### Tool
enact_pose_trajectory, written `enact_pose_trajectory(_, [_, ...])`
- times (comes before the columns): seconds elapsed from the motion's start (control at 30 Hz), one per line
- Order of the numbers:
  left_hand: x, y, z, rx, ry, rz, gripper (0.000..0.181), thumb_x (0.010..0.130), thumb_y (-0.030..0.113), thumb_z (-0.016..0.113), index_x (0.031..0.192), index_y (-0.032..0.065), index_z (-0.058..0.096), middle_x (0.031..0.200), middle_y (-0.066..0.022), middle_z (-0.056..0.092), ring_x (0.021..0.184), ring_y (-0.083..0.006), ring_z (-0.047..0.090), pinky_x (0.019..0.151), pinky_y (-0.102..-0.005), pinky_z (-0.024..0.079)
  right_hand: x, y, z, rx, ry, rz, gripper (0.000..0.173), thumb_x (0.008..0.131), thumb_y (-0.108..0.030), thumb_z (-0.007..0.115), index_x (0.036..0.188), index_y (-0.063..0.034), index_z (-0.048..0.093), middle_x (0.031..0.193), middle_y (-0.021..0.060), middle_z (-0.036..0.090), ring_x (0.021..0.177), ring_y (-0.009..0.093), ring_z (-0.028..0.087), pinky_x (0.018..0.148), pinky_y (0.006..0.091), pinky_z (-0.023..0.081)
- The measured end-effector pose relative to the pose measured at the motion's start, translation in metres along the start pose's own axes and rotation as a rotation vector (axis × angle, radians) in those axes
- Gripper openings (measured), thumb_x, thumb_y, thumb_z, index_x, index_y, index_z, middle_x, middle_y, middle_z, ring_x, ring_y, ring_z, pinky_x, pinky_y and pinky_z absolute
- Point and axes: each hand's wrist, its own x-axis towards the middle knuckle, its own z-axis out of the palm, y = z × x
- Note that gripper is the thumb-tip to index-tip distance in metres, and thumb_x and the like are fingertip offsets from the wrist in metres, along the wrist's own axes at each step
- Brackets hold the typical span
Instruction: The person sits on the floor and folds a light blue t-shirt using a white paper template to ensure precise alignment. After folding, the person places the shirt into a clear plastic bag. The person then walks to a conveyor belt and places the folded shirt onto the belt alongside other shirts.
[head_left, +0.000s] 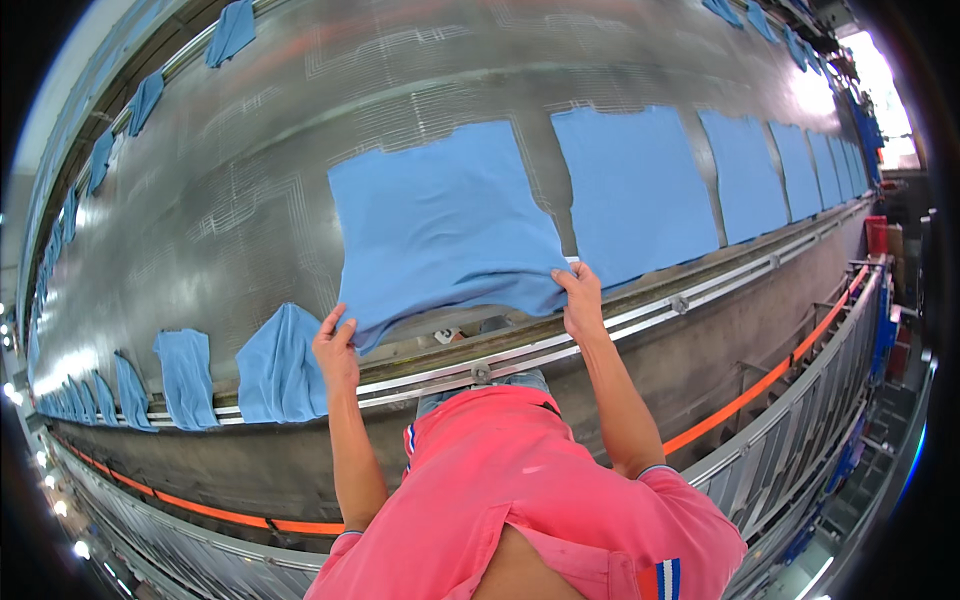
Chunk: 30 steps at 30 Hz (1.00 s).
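Observation:
A blue cut fabric panel (450, 217) lies over the long grey table (255, 217), its near edge lifted. My left hand (337, 345) pinches the near left corner of this panel between thumb and fingers. The near right corner is gripped in my right hand (580, 296). Between the hands the near edge sags and folds a little. To the right, a second blue fabric panel (637, 195) lies flat, close by my right hand. A crumpled blue fabric piece (283, 367) drapes over the table's near edge beside my left hand.
More flat blue panels (742, 176) line the table on the right. Loose blue pieces (184, 375) hang over the near edge at left, others (231, 34) along the far edge. A metal rail (645, 315) runs along the near side. Behind me are an orange strip (765, 390) and metal framework (780, 427).

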Motion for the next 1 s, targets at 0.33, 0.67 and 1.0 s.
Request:
enact_pose_trajectory(0.33, [-0.005, -0.016, -0.016, 0.328, -0.071, -0.026, 0.052, 0.078, -0.006, 0.072, 0.129, -0.0040, 0.065, 0.091, -0.0022, 0.063, 0.072, -0.0073, 0.053, 0.063, -0.0230, 0.043, -0.011, 0.019, -0.023, -0.424, 0.206, -0.124, 0.028, 0.079, -0.001, 0.072, 0.107, -0.0042, 0.071, 0.089, 0.0063, 0.064, 0.078, 0.013, 0.054, 0.073, 0.0298, 0.046])
enact_pose_trajectory(0.67, [0.023, -0.074, -0.047, 0.401, -0.061, 0.025, 0.055, 0.073, -0.004, 0.076, 0.128, -0.0026, 0.067, 0.102, 0.0002, 0.057, 0.079, -0.0066, 0.050, 0.065, -0.0240, 0.042, -0.005, 0.052, -0.033, -0.709, 0.217, -0.192, 0.018, 0.078, -0.007, 0.074, 0.096, -0.0031, 0.075, 0.099, 0.0153, 0.071, 0.086, 0.027, 0.065, 0.081, 0.0368, 0.049])
enact_pose_trajectory(1.0, [0.011, -0.075, -0.045, 0.949, 0.018, 0.305, 0.042, 0.070, -0.002, 0.076, 0.112, 0.0036, 0.074, 0.097, -0.0061, 0.060, 0.081, -0.0191, 0.056, 0.075, -0.0344, 0.048, -0.007, 0.065, -0.056, -1.174, 0.221, -0.434, 0.019, 0.077, -0.007, 0.074, 0.096, -0.0046, 0.072, 0.100, 0.0138, 0.064, 0.100, 0.036, 0.061, 0.090, 0.0439, 0.049])
